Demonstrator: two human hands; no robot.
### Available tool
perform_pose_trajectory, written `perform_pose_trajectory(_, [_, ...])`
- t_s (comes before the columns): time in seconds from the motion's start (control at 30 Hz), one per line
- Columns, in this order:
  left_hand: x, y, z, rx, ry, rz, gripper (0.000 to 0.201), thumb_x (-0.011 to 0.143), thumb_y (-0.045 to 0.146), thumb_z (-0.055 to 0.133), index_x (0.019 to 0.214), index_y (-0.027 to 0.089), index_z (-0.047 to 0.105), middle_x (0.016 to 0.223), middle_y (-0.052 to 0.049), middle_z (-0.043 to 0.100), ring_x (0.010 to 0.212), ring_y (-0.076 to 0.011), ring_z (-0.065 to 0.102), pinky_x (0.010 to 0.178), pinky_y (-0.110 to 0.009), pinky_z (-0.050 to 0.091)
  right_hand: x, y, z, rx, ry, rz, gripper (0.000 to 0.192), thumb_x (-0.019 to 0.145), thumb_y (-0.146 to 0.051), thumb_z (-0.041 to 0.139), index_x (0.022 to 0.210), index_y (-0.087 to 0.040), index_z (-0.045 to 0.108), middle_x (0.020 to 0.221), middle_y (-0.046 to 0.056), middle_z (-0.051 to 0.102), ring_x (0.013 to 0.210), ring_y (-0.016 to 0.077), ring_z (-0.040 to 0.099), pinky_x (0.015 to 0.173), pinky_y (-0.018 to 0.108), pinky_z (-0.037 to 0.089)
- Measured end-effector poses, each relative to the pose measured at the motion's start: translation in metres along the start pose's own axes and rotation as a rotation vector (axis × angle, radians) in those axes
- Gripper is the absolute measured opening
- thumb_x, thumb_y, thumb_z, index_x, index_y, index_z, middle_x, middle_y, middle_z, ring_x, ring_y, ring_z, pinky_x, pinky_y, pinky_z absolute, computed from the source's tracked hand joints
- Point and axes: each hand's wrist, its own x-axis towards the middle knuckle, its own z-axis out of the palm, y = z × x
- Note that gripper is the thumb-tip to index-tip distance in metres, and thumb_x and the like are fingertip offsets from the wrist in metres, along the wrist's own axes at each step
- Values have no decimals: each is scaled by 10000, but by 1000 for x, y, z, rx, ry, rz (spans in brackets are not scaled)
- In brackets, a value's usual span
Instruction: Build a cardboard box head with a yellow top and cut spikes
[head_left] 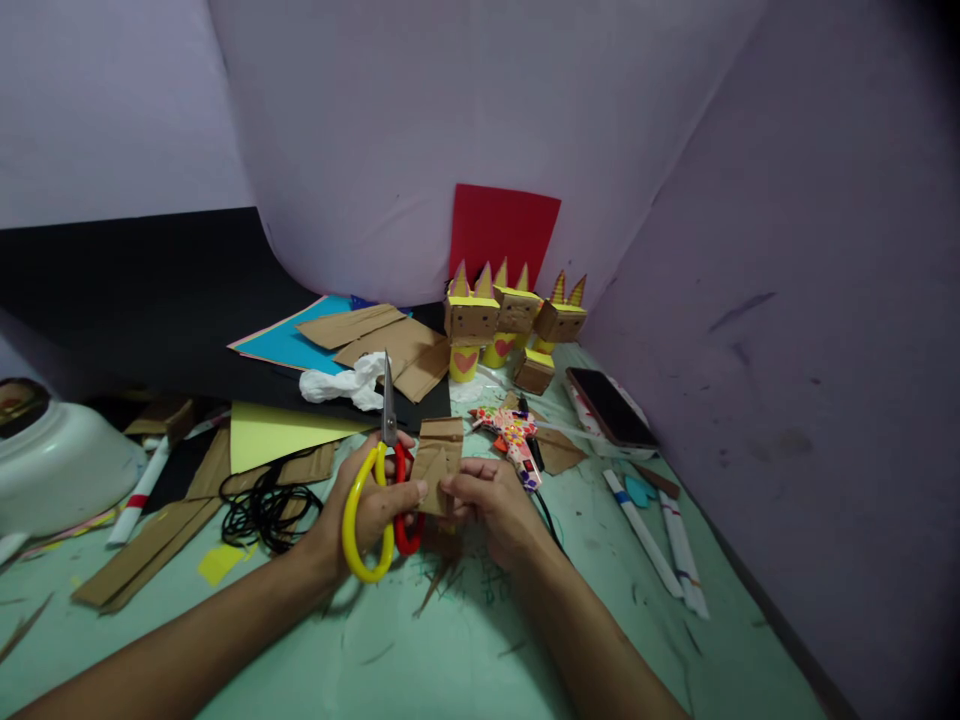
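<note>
Head view, left hand (367, 510) fingers gripping scissors (384, 470), right hand (491, 505) fingers pinching cardboard piece (439, 458)

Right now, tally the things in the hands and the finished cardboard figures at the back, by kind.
Scissors, in the left hand: 1
Cardboard piece, held by both hands, right hand: 1
Cardboard box figures with pointed ears: 3
Small box without ears: 1
Total: 6
</note>
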Motion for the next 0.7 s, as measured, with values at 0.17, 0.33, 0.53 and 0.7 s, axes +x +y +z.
perform_pose_trajectory(0.17, [0, 0, 1, -27, -17, -23, 443, 625, 272, 695, 985, 213, 444, 613, 84, 507, 417, -107, 506, 410, -243, 456, 1, 3, 0, 17, 28, -3, 189, 505, -276, 714, 500, -150, 573, 393, -82, 427, 374, 56, 356, 421, 232, 446])
perform_pose_trajectory(0.33, [-1, 0, 1, -39, -25, 10, 414, 620, 245, 694, 961, 207, 462, 585, 105, 460, 402, -87, 477, 377, -207, 435, 2, 5, 1, 28, 43, -10, 211, 490, -290, 728, 491, -151, 570, 401, -76, 444, 379, 60, 371, 433, 250, 484])
perform_pose_trajectory(0.53, [-1, 2, 2, -34, 17, 23, 441, 588, 241, 725, 942, 205, 464, 596, 99, 504, 404, -85, 499, 385, -197, 441, 4, 6, 0, 21, 60, -20, 268, 475, -316, 755, 456, -163, 535, 391, -81, 427, 378, 63, 368, 429, 260, 496])
perform_pose_trajectory(0.7, [-1, 4, 3, -30, 15, 5, 447, 585, 258, 724, 941, 207, 459, 590, 95, 519, 393, -97, 511, 374, -207, 439, 3, 4, -1, 9, 55, -17, 220, 475, -304, 747, 500, -144, 598, 394, -77, 448, 375, 58, 363, 419, 244, 477])
